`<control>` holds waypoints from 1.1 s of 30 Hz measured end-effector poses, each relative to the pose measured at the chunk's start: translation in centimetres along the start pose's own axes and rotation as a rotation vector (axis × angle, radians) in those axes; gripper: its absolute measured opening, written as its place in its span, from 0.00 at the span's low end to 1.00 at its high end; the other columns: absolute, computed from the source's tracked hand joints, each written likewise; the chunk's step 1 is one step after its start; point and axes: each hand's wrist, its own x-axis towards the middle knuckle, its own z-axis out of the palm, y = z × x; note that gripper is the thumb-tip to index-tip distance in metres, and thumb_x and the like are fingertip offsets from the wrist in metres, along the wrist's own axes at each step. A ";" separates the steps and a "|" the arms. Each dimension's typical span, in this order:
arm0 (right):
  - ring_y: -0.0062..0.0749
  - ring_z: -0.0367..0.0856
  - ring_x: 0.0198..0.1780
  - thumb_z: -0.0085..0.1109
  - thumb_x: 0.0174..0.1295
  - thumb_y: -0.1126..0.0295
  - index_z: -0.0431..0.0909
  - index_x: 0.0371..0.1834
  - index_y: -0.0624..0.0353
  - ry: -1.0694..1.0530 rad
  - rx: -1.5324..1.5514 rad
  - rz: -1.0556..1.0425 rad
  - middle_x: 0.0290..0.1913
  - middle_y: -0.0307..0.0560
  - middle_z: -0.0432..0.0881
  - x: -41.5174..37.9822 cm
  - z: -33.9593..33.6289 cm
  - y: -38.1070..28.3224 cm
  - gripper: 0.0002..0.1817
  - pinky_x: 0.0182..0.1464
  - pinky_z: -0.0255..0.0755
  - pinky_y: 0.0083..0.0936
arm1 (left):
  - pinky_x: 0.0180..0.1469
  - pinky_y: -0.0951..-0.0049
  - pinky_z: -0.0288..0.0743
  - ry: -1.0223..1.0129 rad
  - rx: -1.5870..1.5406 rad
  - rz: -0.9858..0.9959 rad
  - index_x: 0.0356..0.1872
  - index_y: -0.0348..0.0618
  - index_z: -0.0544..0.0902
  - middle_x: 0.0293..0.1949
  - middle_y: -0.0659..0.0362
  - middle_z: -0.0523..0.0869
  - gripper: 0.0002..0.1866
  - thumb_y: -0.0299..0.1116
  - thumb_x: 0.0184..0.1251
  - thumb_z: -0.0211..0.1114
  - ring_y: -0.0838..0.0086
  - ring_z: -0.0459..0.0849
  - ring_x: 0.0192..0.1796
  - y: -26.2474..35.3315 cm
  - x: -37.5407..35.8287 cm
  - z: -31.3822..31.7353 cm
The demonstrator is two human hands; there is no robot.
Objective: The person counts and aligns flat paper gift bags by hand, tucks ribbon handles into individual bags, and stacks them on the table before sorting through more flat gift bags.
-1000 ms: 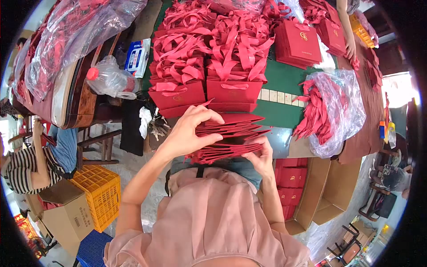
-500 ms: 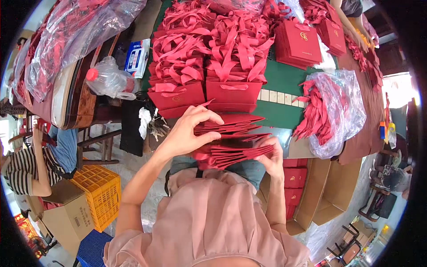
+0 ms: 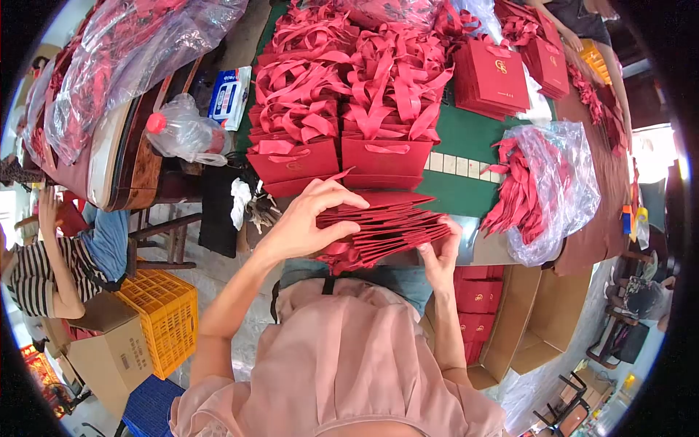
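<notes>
Close in front of my body is a stack of flat red paper gift bags (image 3: pixel 393 226), its edges fanned toward me. My left hand (image 3: pixel 313 218) curves round the left end of the stack, thumb and fingers closed over the bags. At the right end my right hand (image 3: pixel 441 255) pinches the bag edges between thumb and fingers. Red ribbon handles (image 3: pixel 338 258) hang from the lower left of the stack. Just beyond stand two rows of upright red gift bags (image 3: pixel 386 156), heaped with loose ribbon handles.
To the right lies a clear plastic bag (image 3: pixel 561 189) of red ribbons. Further back stand more finished gift bags (image 3: pixel 495 80). A wrapped plastic bottle (image 3: pixel 182 131) is at left. Below right, a cardboard box (image 3: pixel 513 313) holds red bags. Other people work at left and far right.
The two separated parts of the stack have come together into one fanned bundle. My right hand has risen slightly with its bags, while my left hand stays nearly in place.
</notes>
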 end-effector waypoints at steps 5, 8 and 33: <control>0.29 0.72 0.59 0.74 0.60 0.71 0.66 0.62 0.61 0.017 0.048 0.138 0.57 0.44 0.71 0.8 0.6 -1.4 0.30 0.63 0.70 0.28 | 0.73 0.57 0.63 -0.097 0.009 0.074 0.65 0.47 0.78 0.61 0.54 0.78 0.31 0.23 0.54 0.63 0.56 0.70 0.70 -0.1 -0.8 -1.5; 0.28 0.74 0.54 0.73 0.59 0.73 0.69 0.58 0.61 -0.057 0.043 0.162 0.54 0.43 0.72 1.1 0.0 -1.5 0.27 0.60 0.70 0.26 | 0.73 0.57 0.62 -0.055 0.025 0.082 0.66 0.48 0.77 0.61 0.54 0.78 0.33 0.21 0.54 0.62 0.55 0.67 0.73 -0.8 -1.0 -1.3; 0.32 0.75 0.50 0.73 0.55 0.79 0.75 0.48 0.60 -0.477 0.079 0.100 0.48 0.47 0.75 -0.1 2.9 -3.8 0.19 0.54 0.70 0.26 | 0.59 0.61 0.77 0.122 0.255 0.160 0.53 0.46 0.86 0.47 0.54 0.87 0.19 0.31 0.59 0.69 0.56 0.83 0.55 -0.2 0.5 -0.2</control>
